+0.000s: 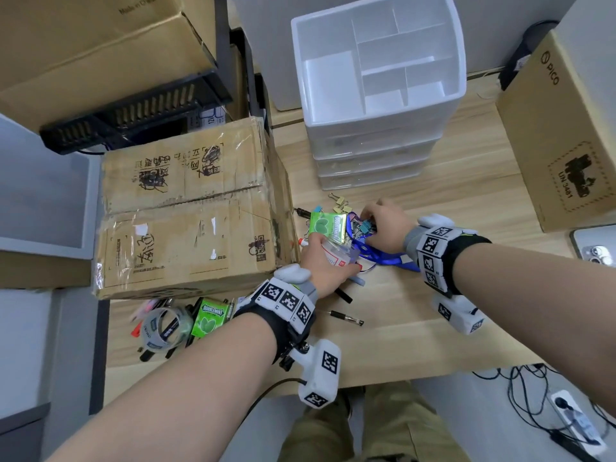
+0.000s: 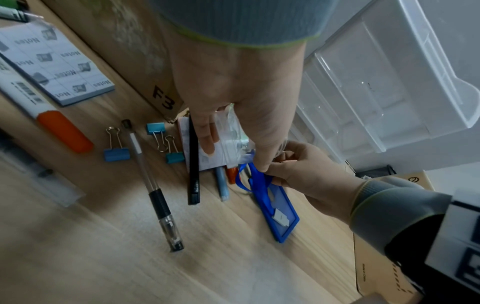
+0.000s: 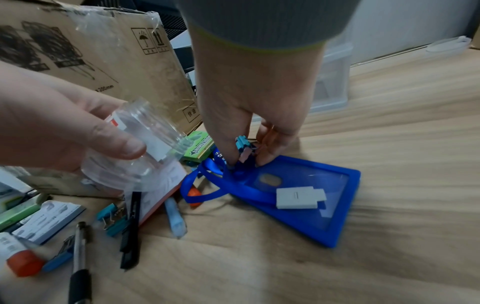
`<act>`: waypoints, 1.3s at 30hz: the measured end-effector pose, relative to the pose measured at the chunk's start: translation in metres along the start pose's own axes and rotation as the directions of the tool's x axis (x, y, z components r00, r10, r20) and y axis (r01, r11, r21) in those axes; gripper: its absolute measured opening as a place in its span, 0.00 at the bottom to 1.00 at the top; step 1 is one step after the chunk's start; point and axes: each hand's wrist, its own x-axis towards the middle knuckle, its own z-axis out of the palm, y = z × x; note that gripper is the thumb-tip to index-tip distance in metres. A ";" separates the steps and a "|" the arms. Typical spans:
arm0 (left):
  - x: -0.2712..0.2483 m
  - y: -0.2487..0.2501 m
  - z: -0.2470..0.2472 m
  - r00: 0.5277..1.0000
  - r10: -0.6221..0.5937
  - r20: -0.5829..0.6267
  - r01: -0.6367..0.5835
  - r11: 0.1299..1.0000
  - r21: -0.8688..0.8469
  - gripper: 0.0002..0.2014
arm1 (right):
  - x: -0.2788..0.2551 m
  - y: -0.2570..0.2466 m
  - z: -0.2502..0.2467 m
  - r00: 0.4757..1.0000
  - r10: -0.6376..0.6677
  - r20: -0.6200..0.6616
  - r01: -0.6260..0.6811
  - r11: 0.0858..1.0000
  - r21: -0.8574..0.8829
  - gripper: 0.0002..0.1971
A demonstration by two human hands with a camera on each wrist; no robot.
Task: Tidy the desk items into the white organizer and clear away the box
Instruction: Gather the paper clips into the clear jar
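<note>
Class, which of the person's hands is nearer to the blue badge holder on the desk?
Right. The right hand has its fingertips at the top edge of the blue badge holder; the left hand holds a clear jar off to the side.

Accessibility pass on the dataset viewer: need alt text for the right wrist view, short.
The right hand pinches small binder clips above a blue badge holder lying on the wooden desk. The left hand holds a tilted clear jar beside it, with pens, clips and a cardboard box behind.
</note>
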 end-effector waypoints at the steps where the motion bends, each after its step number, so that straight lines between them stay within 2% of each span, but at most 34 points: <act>1: -0.001 0.001 -0.001 1.000 0.002 0.001 -0.002 1.000 0.013 0.42 | 0.000 0.001 0.000 1.000 -0.002 0.000 0.002 1.000 0.015 0.20; 4: -0.001 0.001 -0.001 1.000 0.018 0.001 -0.018 0.999 0.037 0.41 | -0.001 0.005 0.000 1.000 -0.009 -0.007 0.009 0.999 0.044 0.16; 10: -0.001 0.002 -0.001 1.000 0.019 0.007 -0.019 0.999 0.051 0.40 | -0.004 0.007 0.004 0.996 -0.086 -0.021 0.087 0.996 0.016 0.25; 17: 0.000 0.001 -0.001 0.999 0.038 0.025 -0.039 0.998 0.055 0.40 | -0.007 0.011 0.005 0.998 -0.052 -0.024 0.053 0.998 0.033 0.12; 27: 0.000 0.005 -0.002 0.999 0.054 0.001 -0.054 0.994 0.092 0.40 | -0.010 0.012 -0.008 0.999 -0.036 0.009 0.035 0.998 0.060 0.12; 34: -0.005 0.011 -0.004 0.999 0.043 -0.002 -0.042 0.991 0.130 0.42 | -0.013 0.016 -0.021 0.999 0.022 -0.030 -0.015 0.972 0.234 0.07; 37: -0.007 0.013 -0.005 0.999 0.036 -0.009 -0.035 0.991 0.126 0.42 | -0.017 0.011 -0.030 0.998 0.045 -0.036 -0.028 0.921 0.389 0.07; 39: -0.009 0.016 -0.005 1.000 0.024 0.003 -0.024 0.994 0.106 0.41 | -0.022 0.005 -0.037 0.999 0.033 0.029 -0.043 0.860 0.509 0.05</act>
